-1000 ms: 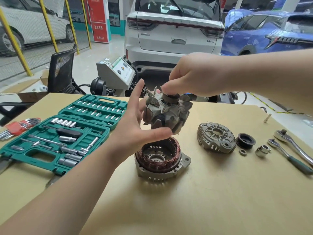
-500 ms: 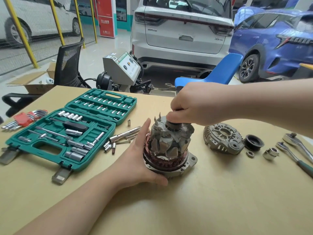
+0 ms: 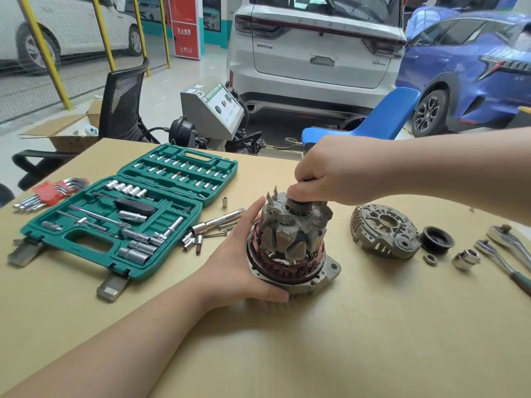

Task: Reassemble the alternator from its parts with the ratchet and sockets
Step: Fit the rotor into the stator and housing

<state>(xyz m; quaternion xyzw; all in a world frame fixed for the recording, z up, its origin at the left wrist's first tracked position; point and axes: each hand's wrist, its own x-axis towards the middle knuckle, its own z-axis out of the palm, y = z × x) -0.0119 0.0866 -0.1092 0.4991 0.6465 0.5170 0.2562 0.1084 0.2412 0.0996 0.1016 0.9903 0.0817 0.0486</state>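
The grey claw-pole rotor (image 3: pixel 293 228) stands upright inside the copper-wound stator housing (image 3: pixel 324 275) in the middle of the table. My right hand (image 3: pixel 324 173) pinches the rotor's top end from above. My left hand (image 3: pixel 241 265) cups the housing's left side, thumb curled round its front rim. The grey end cover (image 3: pixel 383 234) lies to the right, then a black pulley (image 3: pixel 436 239), a nut (image 3: pixel 430 258) and a socket (image 3: pixel 465 258). Two ratchets (image 3: pixel 502 254) lie at the far right edge.
An open green socket case (image 3: pixel 126 214) fills the left of the table, with red-held hex keys (image 3: pixel 48 192) beyond it. Loose sockets and bolts (image 3: pixel 207 228) lie between case and housing. Behind the table stand a black chair, a test machine, a blue seat and parked cars.
The rotor came down from the air into the stator housing. My left hand dropped from beside the rotor to cup the housing. The camera view shifted slightly.
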